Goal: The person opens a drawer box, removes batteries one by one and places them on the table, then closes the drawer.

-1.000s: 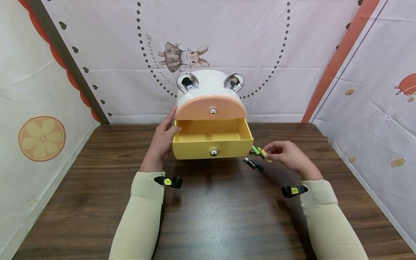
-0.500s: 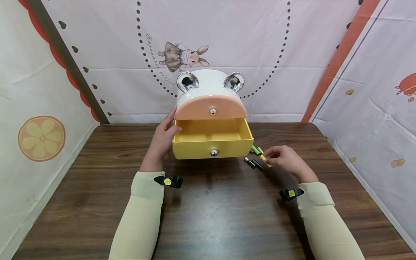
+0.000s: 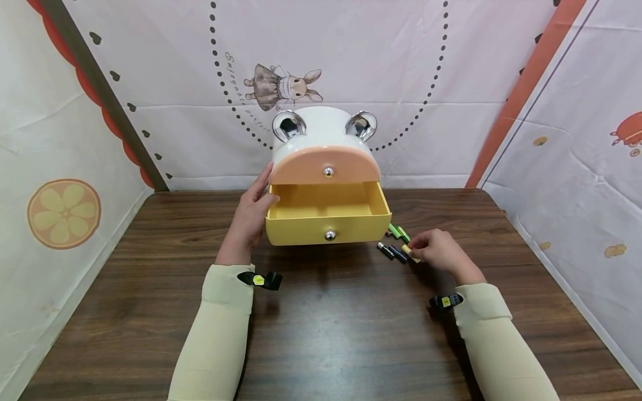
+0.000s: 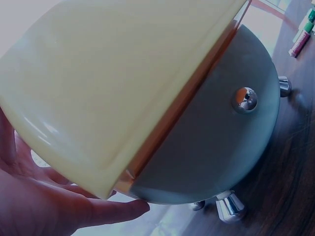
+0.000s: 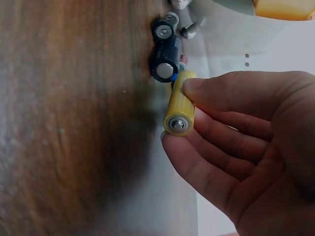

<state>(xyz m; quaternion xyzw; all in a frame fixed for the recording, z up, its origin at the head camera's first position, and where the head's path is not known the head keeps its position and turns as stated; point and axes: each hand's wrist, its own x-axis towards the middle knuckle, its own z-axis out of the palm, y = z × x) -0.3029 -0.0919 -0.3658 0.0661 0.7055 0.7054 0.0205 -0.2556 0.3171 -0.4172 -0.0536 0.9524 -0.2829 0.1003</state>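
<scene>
My right hand [image 3: 437,253] pinches a yellow battery [image 5: 180,105] between thumb and fingers, close over the tabletop. Its terminal end faces the right wrist camera. Two dark batteries [image 3: 392,253] lie just left of that hand, with green batteries [image 3: 398,232] behind them. My left hand [image 3: 251,214] rests along the left side of a white, rounded drawer cabinet [image 3: 325,125], its fingers extended and the thumb at the edge of the pulled-out yellow drawer [image 3: 301,231]. No item shows inside that drawer. Above it, the peach drawer [image 3: 326,161] is closed.
Silver ears [image 3: 289,127] top the cabinet. In the left wrist view, a greenish lower drawer [image 4: 211,128] with a round knob and silver feet [image 4: 230,206] show. A patterned cloth [image 3: 401,55] hangs behind the wooden table [image 3: 321,328].
The right hand has moved slightly toward the person with the yellow battery, drawing it away from the green ones. Left hand and drawer stay put.
</scene>
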